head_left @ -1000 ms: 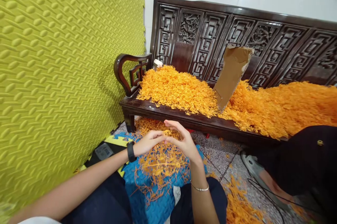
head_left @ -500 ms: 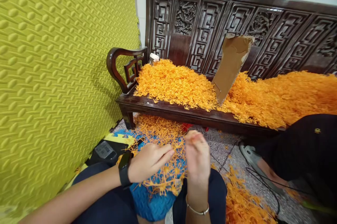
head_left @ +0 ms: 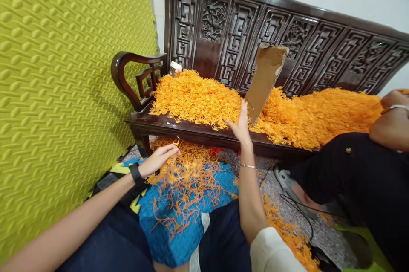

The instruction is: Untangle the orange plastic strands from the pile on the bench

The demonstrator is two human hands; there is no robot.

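Observation:
My left hand [head_left: 161, 156], with a black band on its wrist, is closed on a thin orange piece that sticks up past its fingertips. Under it, tangled orange strands [head_left: 188, 195] lie over a blue mat [head_left: 169, 242]. My right hand [head_left: 240, 125] reaches over the front edge of the dark wooden bench [head_left: 191, 132], thumb and fingers apart, nothing seen in it. Just beyond it are a heap of small orange pieces [head_left: 204, 99] and an upright strip of cardboard [head_left: 263, 78].
More orange pieces [head_left: 332, 110] cover the bench to the right. A person in dark clothes [head_left: 354, 174] sits at the right, near a cable. A white-lidded jar [head_left: 175, 67] stands by the armrest [head_left: 123, 76]. Yellow padding [head_left: 73, 71] covers the left side.
My hands have moved apart. The right has reached forward to the heap and opened; the left has moved left and forward. The view has shifted, and the other person's arm now shows at right.

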